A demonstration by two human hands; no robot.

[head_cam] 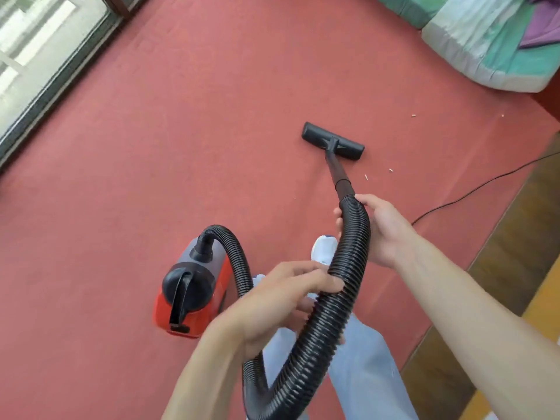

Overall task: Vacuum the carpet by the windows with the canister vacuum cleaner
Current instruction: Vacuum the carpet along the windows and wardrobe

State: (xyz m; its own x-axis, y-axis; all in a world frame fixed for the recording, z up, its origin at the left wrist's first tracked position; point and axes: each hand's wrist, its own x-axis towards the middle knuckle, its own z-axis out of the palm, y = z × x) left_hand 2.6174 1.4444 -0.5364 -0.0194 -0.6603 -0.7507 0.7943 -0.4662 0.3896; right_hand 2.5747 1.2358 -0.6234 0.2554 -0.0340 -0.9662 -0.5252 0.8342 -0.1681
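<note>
Left hand [272,301], nearest the lens and slightly blurred, lies over the corrugated hose [342,298] with fingers on top and thumb apparently beneath, a loose hold; the right hand [381,231] wraps the hose's upper end just below the wand [336,168]. The floor head [333,140] sits flat on the red carpet [181,116], the canister [191,292] beside the person's feet. Judged progress: mid-task, since pale specks [391,170] remain right of the head and the strip along the window [36,56] is well apart from it.

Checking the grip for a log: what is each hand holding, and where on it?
Both hold the hose: the right hand grips its top end by the wand, the left hand grips it lower down.
</note>
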